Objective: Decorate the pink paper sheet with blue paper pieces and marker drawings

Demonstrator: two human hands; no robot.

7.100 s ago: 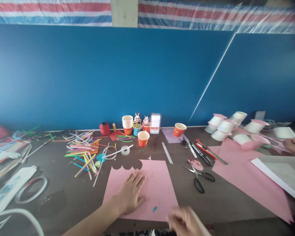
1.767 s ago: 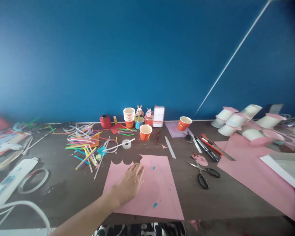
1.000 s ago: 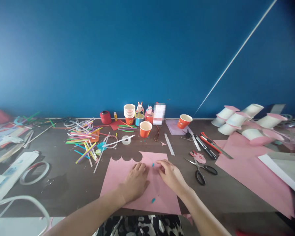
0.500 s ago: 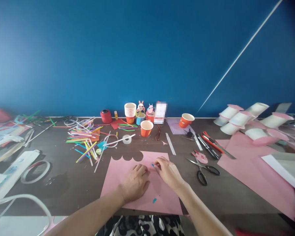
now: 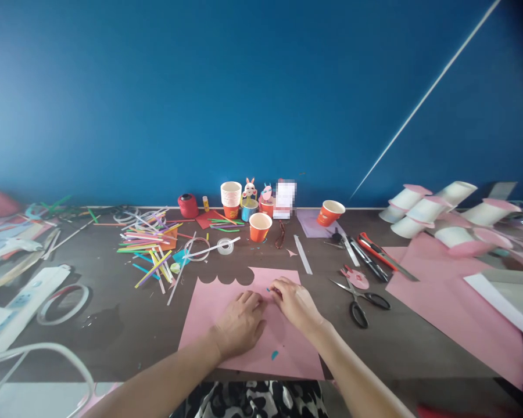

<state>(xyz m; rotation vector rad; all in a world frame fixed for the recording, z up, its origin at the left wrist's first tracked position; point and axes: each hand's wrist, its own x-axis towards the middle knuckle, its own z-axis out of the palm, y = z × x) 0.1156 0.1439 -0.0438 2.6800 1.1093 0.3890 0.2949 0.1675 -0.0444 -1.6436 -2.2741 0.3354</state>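
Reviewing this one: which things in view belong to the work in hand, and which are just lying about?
Belong, judging by the hands:
- pink sheet, under the left hand
- small blue piece at the right hand; grip unclear

Lying about, untouched:
- scissors, possibly a tool for this work
- red cutter
- tape roll
- front orange cup

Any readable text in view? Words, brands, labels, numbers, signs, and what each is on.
No text is legible. Marks seen:
Orange cup in front: yellowish print, too small.
Cup stack: print on the lowest cup, too small.
Orange cup by the purple paper: faint print, too small.
Glue stick: label too small.
White card: pixelated, unreadable.
White power strip: blue markings, too blurred.
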